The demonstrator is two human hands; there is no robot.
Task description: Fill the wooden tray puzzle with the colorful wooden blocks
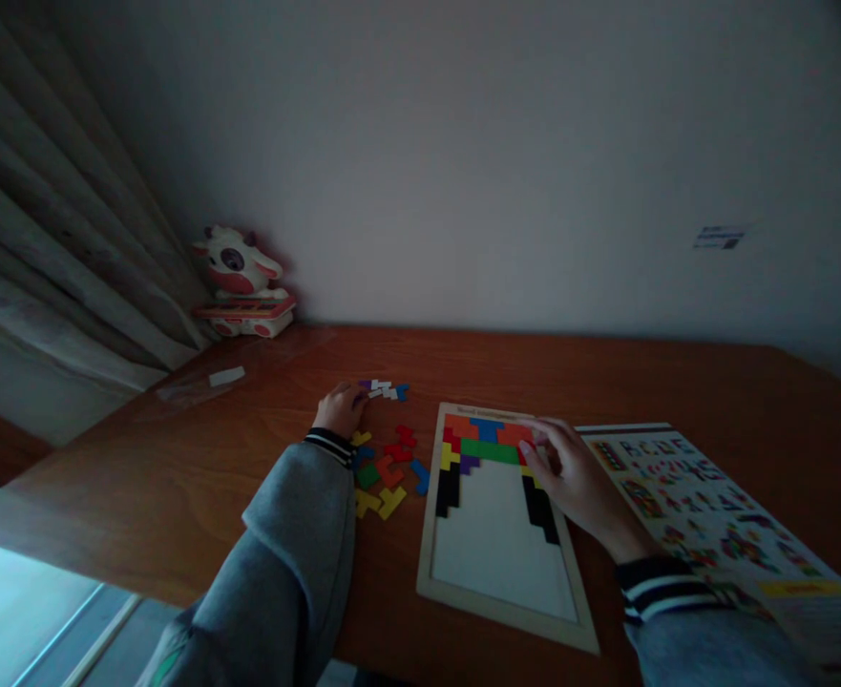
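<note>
A wooden-framed puzzle board (506,626) lies on the table, its upper part filled with coloured pieces and black ones down both sides. My right hand (559,469) is over the board's upper right edge, fingers bent at a red piece; whether it grips that piece is unclear. My left hand (341,408) rests left of the board, fingers closed beside a small group of white, purple and blue pieces (386,389); what they hold, if anything, is hidden. Several loose yellow, red, orange, green and blue pieces (389,472) lie between my left sleeve and the board.
A printed sheet with coloured pictures (735,534) lies right of the board, partly under my right forearm. A cow-shaped toy (244,281) stands at the table's back left corner near a curtain (54,200). A white slip (226,376) lies on the table (198,496).
</note>
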